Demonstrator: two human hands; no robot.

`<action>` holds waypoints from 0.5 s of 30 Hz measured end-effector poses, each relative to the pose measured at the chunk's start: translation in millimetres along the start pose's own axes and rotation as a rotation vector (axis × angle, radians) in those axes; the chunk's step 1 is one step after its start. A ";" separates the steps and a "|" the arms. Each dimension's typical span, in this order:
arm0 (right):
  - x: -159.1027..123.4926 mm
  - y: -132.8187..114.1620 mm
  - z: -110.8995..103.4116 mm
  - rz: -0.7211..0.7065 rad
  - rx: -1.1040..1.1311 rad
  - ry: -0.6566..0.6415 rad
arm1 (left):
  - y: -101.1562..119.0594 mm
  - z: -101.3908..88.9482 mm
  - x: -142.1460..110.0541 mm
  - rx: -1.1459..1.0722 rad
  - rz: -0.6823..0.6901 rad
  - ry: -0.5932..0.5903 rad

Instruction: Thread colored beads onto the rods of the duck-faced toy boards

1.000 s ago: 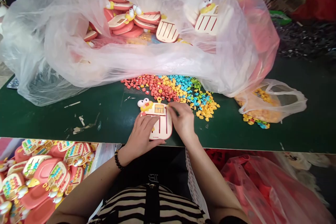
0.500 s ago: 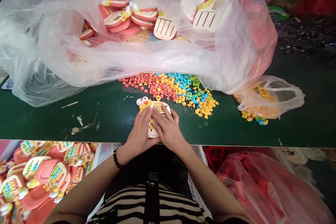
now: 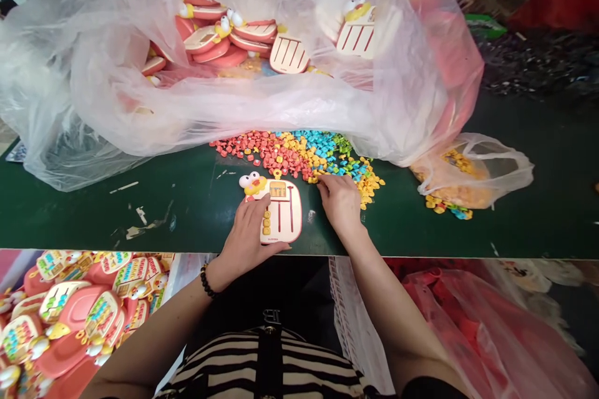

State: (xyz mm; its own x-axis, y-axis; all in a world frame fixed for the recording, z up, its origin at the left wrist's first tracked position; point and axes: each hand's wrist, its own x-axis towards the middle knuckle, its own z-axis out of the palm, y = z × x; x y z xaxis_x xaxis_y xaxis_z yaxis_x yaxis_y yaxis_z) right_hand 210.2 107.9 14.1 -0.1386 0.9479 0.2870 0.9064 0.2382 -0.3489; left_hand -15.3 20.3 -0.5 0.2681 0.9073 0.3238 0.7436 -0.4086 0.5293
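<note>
A pink and cream toy abacus board (image 3: 281,215) with a yellow duck head lies on the green table (image 3: 187,206) near its front edge. Yellow beads fill its left slot. My left hand (image 3: 248,234) lies flat on the board's left side, fingers spread, holding it down. My right hand (image 3: 339,199) rests just right of the board at the near edge of a pile of small coloured beads (image 3: 304,153), fingertips curled onto the beads; what they pinch is hidden.
A big clear plastic bag (image 3: 93,75) of unfilled duck boards fills the back of the table. A small bag of yellow beads (image 3: 468,174) lies at the right. Finished boards (image 3: 70,312) lie in a bin at lower left. Pink bags (image 3: 491,336) sit at lower right.
My right hand left the board and moved right to the bead pile. The board's left slot now shows yellow beads. My left hand stays on the board.
</note>
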 end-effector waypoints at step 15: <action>-3.0 -56.8 18.7 -0.198 0.125 0.043 | 1.7 1.1 4.5 -0.025 -0.010 -0.030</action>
State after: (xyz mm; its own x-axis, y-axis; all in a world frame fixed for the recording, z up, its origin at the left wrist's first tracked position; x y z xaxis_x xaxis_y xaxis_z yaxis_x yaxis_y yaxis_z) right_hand 151.7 95.5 16.4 -0.2890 0.8709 0.3975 0.8062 0.4453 -0.3895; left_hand -12.2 23.8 1.0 0.2788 0.9140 0.2947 0.7313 -0.4010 0.5518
